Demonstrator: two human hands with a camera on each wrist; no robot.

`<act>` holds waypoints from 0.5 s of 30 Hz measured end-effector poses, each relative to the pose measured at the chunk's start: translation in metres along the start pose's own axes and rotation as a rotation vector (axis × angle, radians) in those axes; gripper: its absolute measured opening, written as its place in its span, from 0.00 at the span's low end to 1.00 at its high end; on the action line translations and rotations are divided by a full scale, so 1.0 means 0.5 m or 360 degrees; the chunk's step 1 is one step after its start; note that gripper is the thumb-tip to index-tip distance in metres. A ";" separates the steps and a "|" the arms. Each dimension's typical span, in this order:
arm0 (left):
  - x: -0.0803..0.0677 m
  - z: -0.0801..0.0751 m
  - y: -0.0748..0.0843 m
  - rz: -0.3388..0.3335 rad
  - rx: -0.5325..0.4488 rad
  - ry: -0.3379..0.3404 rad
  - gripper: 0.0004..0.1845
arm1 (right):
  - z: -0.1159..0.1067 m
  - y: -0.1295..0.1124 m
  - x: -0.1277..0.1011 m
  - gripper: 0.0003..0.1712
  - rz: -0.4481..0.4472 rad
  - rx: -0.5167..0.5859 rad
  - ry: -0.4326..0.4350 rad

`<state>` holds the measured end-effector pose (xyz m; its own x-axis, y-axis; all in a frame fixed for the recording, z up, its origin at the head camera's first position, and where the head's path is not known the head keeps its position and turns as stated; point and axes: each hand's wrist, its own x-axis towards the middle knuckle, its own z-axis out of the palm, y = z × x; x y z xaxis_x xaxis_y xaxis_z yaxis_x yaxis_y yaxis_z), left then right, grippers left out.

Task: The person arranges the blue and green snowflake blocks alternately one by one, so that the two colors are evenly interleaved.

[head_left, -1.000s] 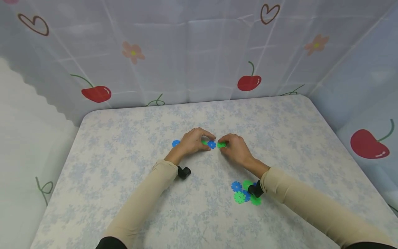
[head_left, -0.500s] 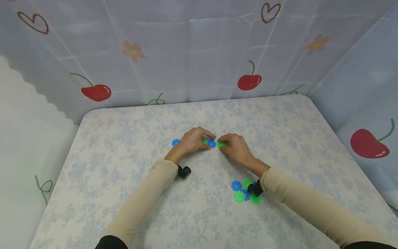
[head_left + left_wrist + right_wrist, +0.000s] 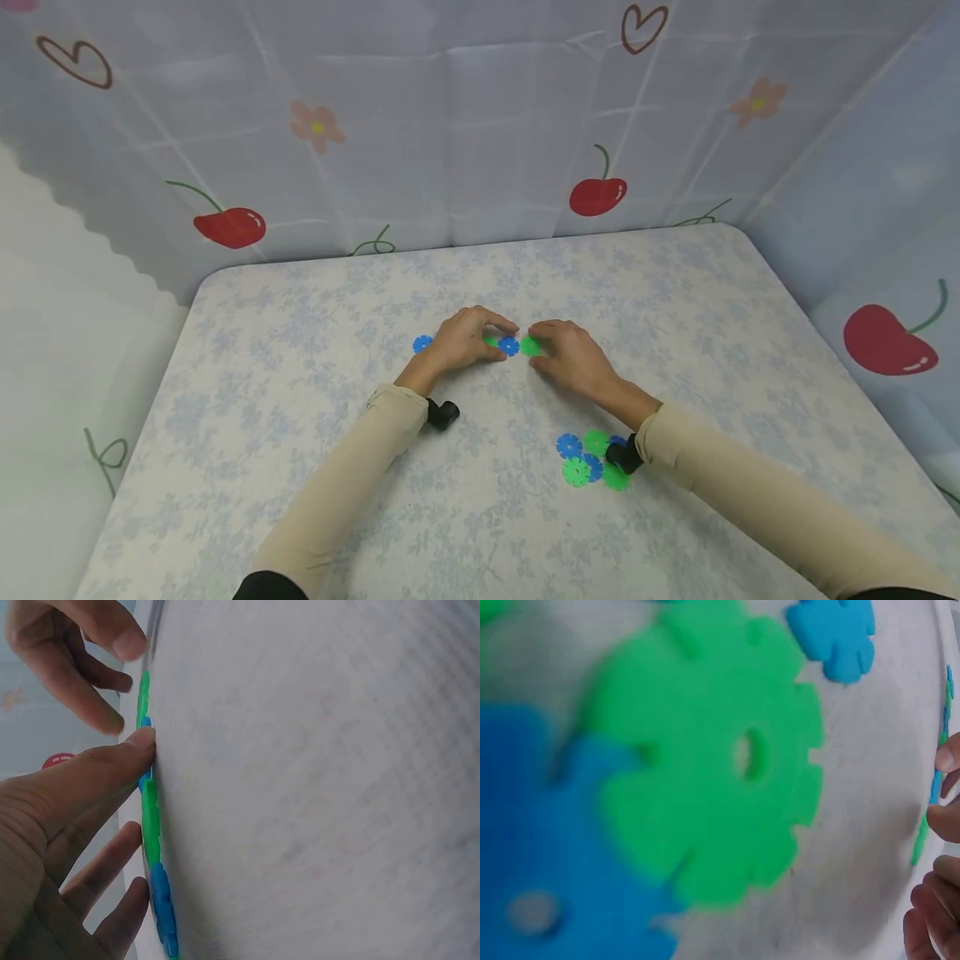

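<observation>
Both forearms in beige sleeves reaching forward, left hand (image 3: 467, 340) fingers curled with thumb pressing down, right hand (image 3: 573, 357) beside it, fingers loosely bent, fingertips nearly meeting

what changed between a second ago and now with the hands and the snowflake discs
The right hand let go of the green disc at the right end of the chain and drew back slightly toward the person; its fingers now sit just off the disc. The left hand still presses on the chain at the blue disc. The loose pile of discs near the right wrist stayed put.
</observation>
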<state>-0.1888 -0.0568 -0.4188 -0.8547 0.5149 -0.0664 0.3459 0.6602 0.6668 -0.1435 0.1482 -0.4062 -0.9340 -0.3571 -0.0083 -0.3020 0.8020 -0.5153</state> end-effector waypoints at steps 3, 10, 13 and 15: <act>-0.001 0.001 -0.001 -0.0013 0.0003 -0.0005 0.22 | -0.016 -0.003 -0.024 0.26 -0.0040 -0.0058 -0.0002; -0.002 0.001 0.002 -0.0036 0.0020 -0.0010 0.22 | -0.033 -0.016 -0.134 0.21 -0.0141 0.0088 -0.0050; -0.003 0.001 0.003 -0.0035 0.0027 -0.0003 0.22 | -0.031 -0.016 -0.183 0.20 -0.0199 0.0113 -0.0085; -0.004 0.002 0.003 -0.0027 0.0029 0.0000 0.22 | -0.030 -0.014 -0.208 0.20 -0.0233 0.0098 -0.0086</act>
<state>-0.1864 -0.0562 -0.4182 -0.8604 0.5036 -0.0778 0.3382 0.6786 0.6520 -0.0469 0.1867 -0.3887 -0.8688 -0.4945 0.0252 -0.4201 0.7093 -0.5661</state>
